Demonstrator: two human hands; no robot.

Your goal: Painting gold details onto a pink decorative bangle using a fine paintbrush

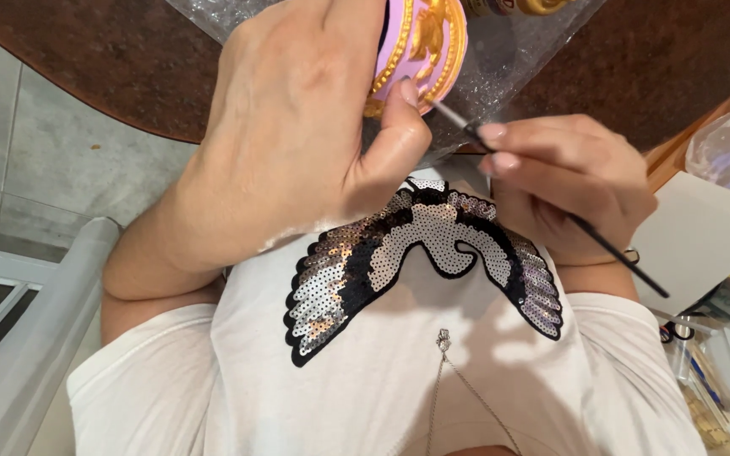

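My left hand (297, 127) grips the pink, gold-trimmed ornament (420, 42) over the clear plastic sheet (500, 59) on the brown table (128, 67). My right hand (568, 181) pinches a thin black-handled paintbrush (551, 203), its tip touching the ornament's gold edge.

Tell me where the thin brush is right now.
In the head view, the thin brush is pinched in the right hand, right of centre, its tip against the pink and gold ornament held by the left hand.
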